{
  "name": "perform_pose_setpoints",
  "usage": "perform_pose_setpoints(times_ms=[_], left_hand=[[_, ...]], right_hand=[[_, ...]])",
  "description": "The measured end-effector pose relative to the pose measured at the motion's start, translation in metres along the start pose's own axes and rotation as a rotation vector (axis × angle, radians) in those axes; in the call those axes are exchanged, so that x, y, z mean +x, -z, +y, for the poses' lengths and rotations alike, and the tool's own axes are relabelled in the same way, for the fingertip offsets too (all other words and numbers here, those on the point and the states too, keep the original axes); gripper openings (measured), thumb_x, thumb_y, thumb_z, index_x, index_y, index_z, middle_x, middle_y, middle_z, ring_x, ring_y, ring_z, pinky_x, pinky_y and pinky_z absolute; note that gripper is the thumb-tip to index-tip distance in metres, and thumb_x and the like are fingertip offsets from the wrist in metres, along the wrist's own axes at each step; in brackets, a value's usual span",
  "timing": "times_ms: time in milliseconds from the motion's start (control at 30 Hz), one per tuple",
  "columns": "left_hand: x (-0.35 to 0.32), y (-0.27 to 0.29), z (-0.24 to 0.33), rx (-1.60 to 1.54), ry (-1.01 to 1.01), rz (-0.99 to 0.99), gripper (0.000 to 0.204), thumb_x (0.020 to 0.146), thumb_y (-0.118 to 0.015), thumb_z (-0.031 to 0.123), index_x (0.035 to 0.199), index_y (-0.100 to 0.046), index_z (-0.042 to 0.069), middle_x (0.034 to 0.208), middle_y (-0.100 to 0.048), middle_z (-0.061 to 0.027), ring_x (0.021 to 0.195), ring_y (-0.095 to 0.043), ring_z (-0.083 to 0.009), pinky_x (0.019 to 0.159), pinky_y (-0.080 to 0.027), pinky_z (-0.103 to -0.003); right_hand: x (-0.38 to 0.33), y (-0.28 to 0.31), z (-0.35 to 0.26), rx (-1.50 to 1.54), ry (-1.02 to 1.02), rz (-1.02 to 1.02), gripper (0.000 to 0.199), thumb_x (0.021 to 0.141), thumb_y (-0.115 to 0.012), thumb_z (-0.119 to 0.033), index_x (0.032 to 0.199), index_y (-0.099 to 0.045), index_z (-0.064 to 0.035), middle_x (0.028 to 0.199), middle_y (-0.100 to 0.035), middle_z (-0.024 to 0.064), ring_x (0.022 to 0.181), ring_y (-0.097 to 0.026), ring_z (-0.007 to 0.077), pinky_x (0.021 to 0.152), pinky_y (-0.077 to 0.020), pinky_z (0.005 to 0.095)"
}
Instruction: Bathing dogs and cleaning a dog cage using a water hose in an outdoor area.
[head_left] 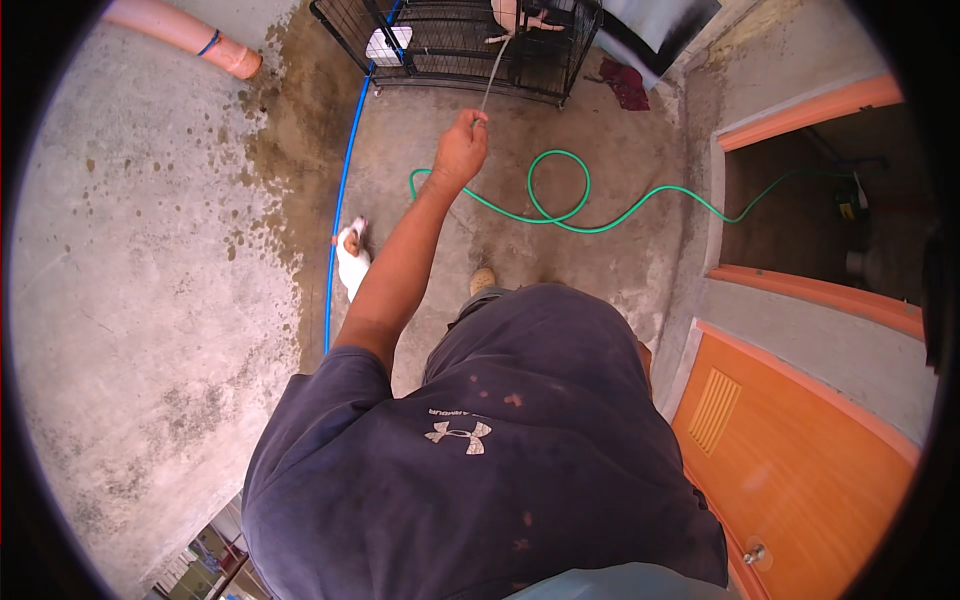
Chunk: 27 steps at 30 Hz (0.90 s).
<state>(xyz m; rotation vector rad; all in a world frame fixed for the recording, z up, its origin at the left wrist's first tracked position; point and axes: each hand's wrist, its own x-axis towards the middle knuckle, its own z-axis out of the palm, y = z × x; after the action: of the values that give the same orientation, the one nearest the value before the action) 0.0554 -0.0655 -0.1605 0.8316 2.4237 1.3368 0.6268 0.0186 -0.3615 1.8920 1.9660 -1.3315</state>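
Observation:
My left hand point(464, 146) reaches forward, its fingers closed round what looks like the end of a green hose point(588, 190). The hose runs up behind my wrist, so its held end is mostly hidden. From my fingers a thin pale streak, apparently a water jet point(494, 72), reaches a black wire cage point(470, 88). Inside the cage is a pale, pinkish animal point(508, 14), cut off by the upper edge. A white tray-like piece point(388, 46) shows at the cage's left. My right hand is out of sight; only a bit of skin shows past my right side.
A white dog point(352, 262) with a brown patch stands left of my forearm, beside a blue hose point(343, 190). Wet concrete spreads by a pink pipe point(200, 38). A dark red cloth point(624, 84) lies right of the cage. An orange door point(790, 460) and an open doorway stand right.

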Motion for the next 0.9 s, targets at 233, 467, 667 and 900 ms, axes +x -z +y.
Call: perform_pose_setpoints(times_ms=[233,467,667,900], left_hand=[[-0.002,0.0,0.0,-0.011,-0.012,-0.008,0.019,0.091,-0.05,0.024,0.105,-0.057,0.012,0.07,-0.062,-0.0197,0.072,-0.063,-0.0406,0.067,-0.048,-0.047],[-0.005,-0.01,0.003,-0.024,-0.097,0.012,0.017,0.092,-0.051,0.021,0.103,-0.059,0.011,0.063,-0.057,-0.0127,0.056,-0.058,-0.0267,0.056,-0.045,-0.038],[-0.01,-0.006,0.004,-0.017,-0.006,-0.042,0.018,0.092,-0.049,0.022,0.105,-0.056,0.012,0.069,-0.062,-0.0188,0.069,-0.063,-0.0394,0.064,-0.048,-0.047],[-0.011,-0.008,0.0,0.008,-0.074,0.006,0.018,0.091,-0.05,0.022,0.105,-0.057,0.012,0.069,-0.062,-0.019,0.069,-0.063,-0.0404,0.063,-0.048,-0.048]], right_hand=[[-0.02,0.005,-0.013,-0.048,0.141,0.051,0.048,0.096,-0.038,-0.032,0.081,-0.068,0.0023,0.076,-0.069,0.0143,0.069,-0.064,0.0251,0.071,-0.0486,0.0373],[-0.025,0.009,-0.009,-0.028,0.171,0.059,0.045,0.095,-0.043,-0.032,0.08,-0.067,0.0026,0.076,-0.069,0.0148,0.07,-0.064,0.0254,0.071,-0.0485,0.0366],[-0.032,0.001,-0.02,0.101,-0.017,0.109,0.043,0.094,-0.044,-0.031,0.08,-0.067,0.0025,0.077,-0.069,0.0151,0.071,-0.064,0.0258,0.072,-0.0481,0.0364],[-0.027,-0.004,-0.012,0.083,-0.067,0.101,0.046,0.095,-0.043,-0.034,0.081,-0.068,0.0016,0.078,-0.069,0.0152,0.074,-0.065,0.0261,0.075,-0.0478,0.0367]])
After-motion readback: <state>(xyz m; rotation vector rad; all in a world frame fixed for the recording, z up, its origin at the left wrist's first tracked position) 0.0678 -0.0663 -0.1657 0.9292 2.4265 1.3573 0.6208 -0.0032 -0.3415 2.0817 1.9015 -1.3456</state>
